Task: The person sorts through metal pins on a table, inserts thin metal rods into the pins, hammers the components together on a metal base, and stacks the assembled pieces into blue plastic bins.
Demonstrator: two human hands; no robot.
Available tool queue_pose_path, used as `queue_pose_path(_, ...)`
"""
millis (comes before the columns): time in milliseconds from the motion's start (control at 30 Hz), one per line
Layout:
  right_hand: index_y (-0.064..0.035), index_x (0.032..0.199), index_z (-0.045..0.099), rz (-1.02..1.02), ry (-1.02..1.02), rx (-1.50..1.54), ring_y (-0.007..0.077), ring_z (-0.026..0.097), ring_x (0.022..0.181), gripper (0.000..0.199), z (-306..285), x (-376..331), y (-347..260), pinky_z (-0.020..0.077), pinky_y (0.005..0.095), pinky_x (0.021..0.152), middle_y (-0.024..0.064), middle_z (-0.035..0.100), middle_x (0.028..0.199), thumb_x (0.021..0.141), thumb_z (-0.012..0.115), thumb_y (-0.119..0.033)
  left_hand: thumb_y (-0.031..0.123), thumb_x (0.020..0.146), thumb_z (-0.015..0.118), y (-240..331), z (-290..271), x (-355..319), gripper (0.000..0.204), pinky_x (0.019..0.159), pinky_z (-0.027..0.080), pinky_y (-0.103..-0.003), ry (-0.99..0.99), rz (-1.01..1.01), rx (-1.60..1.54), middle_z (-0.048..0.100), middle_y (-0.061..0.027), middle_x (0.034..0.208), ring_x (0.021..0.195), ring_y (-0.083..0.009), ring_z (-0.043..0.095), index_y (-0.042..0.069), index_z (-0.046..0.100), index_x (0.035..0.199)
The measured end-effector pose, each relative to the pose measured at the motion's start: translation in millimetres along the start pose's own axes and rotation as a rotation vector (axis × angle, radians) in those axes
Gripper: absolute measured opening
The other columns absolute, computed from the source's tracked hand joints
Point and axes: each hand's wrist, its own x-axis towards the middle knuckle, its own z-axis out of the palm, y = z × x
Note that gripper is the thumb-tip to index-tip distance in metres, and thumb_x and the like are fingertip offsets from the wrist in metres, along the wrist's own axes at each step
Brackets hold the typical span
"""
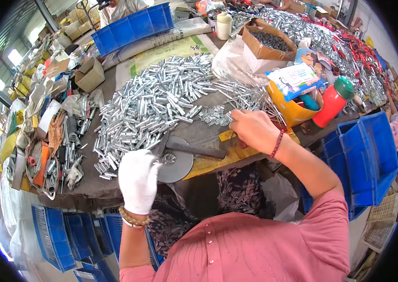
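Note:
My left hand (pixel 138 181), in a white glove, is closed at the near edge of a big heap of silvery metal tubes (pixel 156 96). Whatever its curled fingers hold is hidden. Beside it a grey round disc (pixel 176 173) lies on the table, with a small metal piece (pixel 169 159) on it. A hammer (pixel 199 150) rests partly across the disc. My bare right hand (pixel 255 130) has its fingertips pinched together at a small pile of short metal pins (pixel 215 115); I cannot make out what is between them.
Long thin metal rods (pixel 243 94) lie beyond my right hand. An orange container (pixel 283 105) with a wipes pack (pixel 296 80) and a red bottle (pixel 333 102) stand to the right. Behind are a cardboard box of dark screws (pixel 269 41) and a blue bin (pixel 133 28). Tools (pixel 70 136) crowd the left.

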Motion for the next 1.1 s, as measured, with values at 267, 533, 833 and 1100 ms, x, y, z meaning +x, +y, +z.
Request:
queue_pose_path(267, -0.01, 0.093, 0.066, -0.011, 0.121, 0.243, 0.0313, 0.068, 0.088, 0.01, -7, 27, -32, 0.0566, 0.0442, 0.073, 0.0098, 0.062, 0.09, 0.084, 0.067, -0.012, 0.015, 0.081, 0.078, -5, 21, -16, 0.014, 0.088, 0.049, -0.041, -0.072, -0.086, -0.174, 0.069, -0.0084, 0.09, 0.095, -0.0319, 0.062, 0.009, 0.074, 0.093)
queue_pose_path(533, -0.0101, 0.084, 0.068, -0.106, 0.263, 0.382, 0.0256, 0.064, 0.083, 0.006, 23, 38, -120, 0.0541, 0.038, 0.072, 0.0054, 0.057, 0.086, 0.078, 0.067, -0.008, 0.009, 0.081, 0.08, -6, 14, -36, 0.016, 0.086, 0.049, -0.04, -0.062, -0.248, -0.212, 0.068, -0.0104, 0.092, 0.094, -0.0296, 0.063, 0.005, 0.076, 0.097)
queue_pose_path(833, -0.009, 0.083, 0.066, -0.1, 0.197, 0.408, 0.0261, 0.064, 0.083, 0.005, 26, 47, -127, 0.0544, 0.0395, 0.069, 0.006, 0.056, 0.089, 0.078, 0.067, -0.007, 0.008, 0.081, 0.08, -3, 12, -39, 0.014, 0.082, 0.05, -0.04, -0.046, -0.289, -0.227, 0.066, -0.0117, 0.09, 0.09, -0.0301, 0.063, 0.003, 0.074, 0.093)
queue_pose_path(1100, -0.0081, 0.081, 0.064, -0.084, 0.172, 0.509, 0.0296, 0.065, 0.082, 0.009, 25, 54, -122, 0.0544, 0.042, 0.068, 0.0076, 0.056, 0.087, 0.081, 0.072, -0.011, 0.005, 0.079, 0.08, -10, 12, -37, 0.017, 0.08, 0.051, -0.039, -0.08, -0.306, -0.326, 0.065, -0.012, 0.09, 0.087, -0.029, 0.064, 0.003, 0.073, 0.095)
